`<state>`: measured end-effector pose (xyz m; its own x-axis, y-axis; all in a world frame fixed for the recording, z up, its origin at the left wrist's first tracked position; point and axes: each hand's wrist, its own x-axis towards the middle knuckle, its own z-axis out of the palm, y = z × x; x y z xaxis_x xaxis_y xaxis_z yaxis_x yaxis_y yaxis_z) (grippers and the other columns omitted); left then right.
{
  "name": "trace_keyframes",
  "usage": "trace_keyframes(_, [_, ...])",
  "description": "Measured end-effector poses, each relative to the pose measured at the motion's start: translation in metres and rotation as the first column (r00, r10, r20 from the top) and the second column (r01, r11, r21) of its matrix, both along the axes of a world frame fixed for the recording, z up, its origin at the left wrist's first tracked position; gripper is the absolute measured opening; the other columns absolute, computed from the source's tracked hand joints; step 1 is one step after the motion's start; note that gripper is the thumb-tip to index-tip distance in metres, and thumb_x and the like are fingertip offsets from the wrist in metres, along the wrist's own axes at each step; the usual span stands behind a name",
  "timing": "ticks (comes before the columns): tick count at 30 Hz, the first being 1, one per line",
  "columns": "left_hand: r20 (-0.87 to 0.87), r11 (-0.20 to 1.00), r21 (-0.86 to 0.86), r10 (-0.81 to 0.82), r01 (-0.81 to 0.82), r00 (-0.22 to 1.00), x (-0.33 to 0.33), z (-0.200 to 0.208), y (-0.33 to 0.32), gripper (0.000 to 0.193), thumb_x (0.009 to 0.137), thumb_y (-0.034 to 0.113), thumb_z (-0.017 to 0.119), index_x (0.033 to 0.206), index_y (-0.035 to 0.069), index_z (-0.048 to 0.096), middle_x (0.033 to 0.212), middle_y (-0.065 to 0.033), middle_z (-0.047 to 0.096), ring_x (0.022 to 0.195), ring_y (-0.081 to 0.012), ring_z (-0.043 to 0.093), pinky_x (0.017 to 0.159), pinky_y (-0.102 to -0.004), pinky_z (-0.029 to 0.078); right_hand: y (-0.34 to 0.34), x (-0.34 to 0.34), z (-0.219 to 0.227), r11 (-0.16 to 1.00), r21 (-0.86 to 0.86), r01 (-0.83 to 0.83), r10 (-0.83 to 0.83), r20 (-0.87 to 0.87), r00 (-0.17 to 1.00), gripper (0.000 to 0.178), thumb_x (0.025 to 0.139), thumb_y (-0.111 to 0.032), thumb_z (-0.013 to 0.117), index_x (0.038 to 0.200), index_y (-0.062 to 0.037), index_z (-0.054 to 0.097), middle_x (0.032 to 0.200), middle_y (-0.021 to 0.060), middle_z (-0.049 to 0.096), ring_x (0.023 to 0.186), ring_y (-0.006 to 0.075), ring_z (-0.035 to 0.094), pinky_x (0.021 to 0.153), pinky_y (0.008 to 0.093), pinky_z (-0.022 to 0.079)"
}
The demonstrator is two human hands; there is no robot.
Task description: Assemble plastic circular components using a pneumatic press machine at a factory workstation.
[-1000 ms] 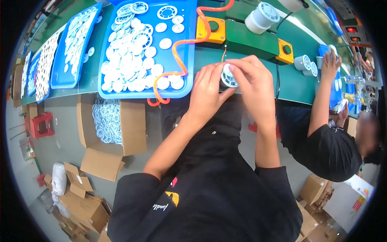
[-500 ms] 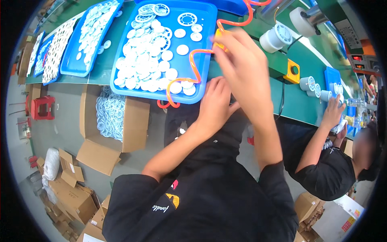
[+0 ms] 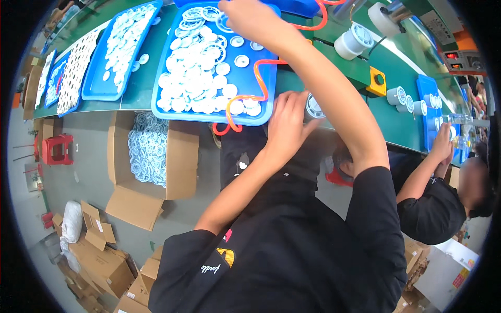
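My left hand [image 3: 288,121] is at the table's near edge, its thumb and fingers closed around a round grey-white part [image 3: 314,107] with a ribbed face. My right hand [image 3: 248,20] reaches over the far end of a large blue tray [image 3: 267,104], beside a pale ring [image 3: 224,23]. Its fingers are bent, but whether they grip the ring cannot be made out. Many white discs [image 3: 190,78] lie heaped in that tray, with more rings among them. An orange coiled hose [image 3: 257,78] runs across the tray's right side, partly behind my right forearm.
A second blue tray [image 3: 91,91] of small white parts stands to the left. Below the table, an open carton [image 3: 182,156] holds light-blue rings. On the right are a yellow button box [image 3: 377,82], white cylinders [image 3: 396,96] and a co-worker's hand [image 3: 443,143].
My right hand has moved from the yellow piece by the hose to the tray's far end. The ribbed round part now shows at my left hand. The co-worker's hand has shifted slightly.
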<state>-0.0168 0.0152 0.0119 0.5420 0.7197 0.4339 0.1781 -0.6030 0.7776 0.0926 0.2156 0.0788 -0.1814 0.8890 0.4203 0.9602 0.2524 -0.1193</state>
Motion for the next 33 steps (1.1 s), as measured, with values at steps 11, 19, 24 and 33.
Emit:
trace_keyframes(11, [-0.011, 0.999, 0.034, 0.016, -0.016, 1.0, 0.002, -0.005, -0.001, 0.064, 0.076, 0.023, 0.093, 0.13, 0.002, 0.065, 0.117, -0.0162, 0.069, 0.114, -0.0385, 0.062, 0.098, -0.0483, 0.05, -0.242, 0.044, 0.048, 0.895, -0.231, 0.381, -0.39, -0.821, 0.418, 0.02, 0.103, -0.013, 0.07, 0.11, 0.0062, 0.069, 0.096, 0.0142, 0.076, 0.079, 0.0173, 0.075, 0.073, 0.0299, 0.061])
trace_keyframes(19, [-0.075, 0.998, 0.065, 0.029, -0.024, 0.997, 0.005, -0.001, -0.001, 0.064, 0.078, 0.028, 0.092, 0.13, 0.002, 0.064, 0.119, -0.0152, 0.07, 0.115, -0.0362, 0.063, 0.1, -0.0481, 0.048, -0.344, 0.064, -0.041, 0.481, -0.684, 0.549, -0.828, -0.56, 0.028, 0.036, 0.095, -0.029, 0.084, 0.091, -0.0006, 0.063, 0.08, 0.007, 0.072, 0.056, 0.0115, 0.053, 0.057, 0.0306, 0.048])
trace_keyframes(24, [-0.102, 0.996, 0.083, 0.054, -0.046, 0.993, 0.008, -0.002, -0.003, 0.064, 0.078, 0.028, 0.093, 0.128, 0.001, 0.065, 0.121, -0.0163, 0.07, 0.115, -0.0363, 0.063, 0.1, -0.0475, 0.048, -0.34, 0.063, -0.023, 0.656, -0.26, 0.708, -0.728, -0.463, 0.505, 0.041, 0.089, -0.021, 0.086, 0.115, 0.0037, 0.067, 0.119, 0.0169, 0.07, 0.069, 0.0178, 0.057, 0.066, 0.0329, 0.051])
trace_keyframes(33, [-0.048, 0.968, 0.126, 0.225, -0.217, 0.973, 0.02, -0.011, -0.016, 0.067, 0.072, 0.028, 0.097, 0.126, 0.003, 0.065, 0.112, -0.0136, 0.068, 0.109, -0.0336, 0.064, 0.095, -0.0455, 0.047, -0.323, 0.071, -0.025, 0.824, -0.194, 0.533, -0.547, -0.521, 0.655, 0.06, 0.08, -0.011, 0.089, 0.134, 0.0032, 0.065, 0.122, 0.0155, 0.063, 0.085, 0.0205, 0.065, 0.076, 0.035, 0.057])
